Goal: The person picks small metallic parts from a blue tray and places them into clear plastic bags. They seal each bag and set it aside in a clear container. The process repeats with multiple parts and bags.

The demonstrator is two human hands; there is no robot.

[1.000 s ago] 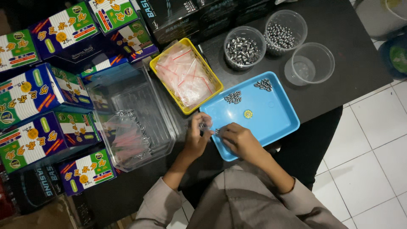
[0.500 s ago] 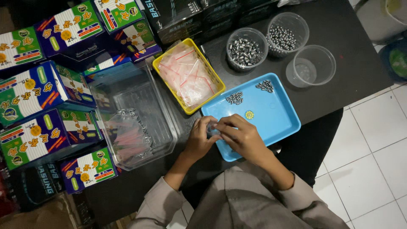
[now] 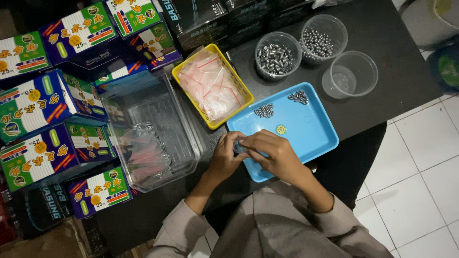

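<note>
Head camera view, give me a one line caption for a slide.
Both hands, left hand and right hand, pinch a small clear bag over a blue tray.

A blue tray [image 3: 306, 129] sits in the middle, on a black table [image 3: 397, 43]. A yellow basket [image 3: 213, 86] above it, to the left, holds clear bags with red stripes [image 3: 215, 83]. Boxes [image 3: 43, 110] on the left are blue, green, white and orange.

Black table [image 3: 392, 71] under blue tray [image 3: 313, 129], yellow tray [image 3: 180, 75], tubs.
</note>
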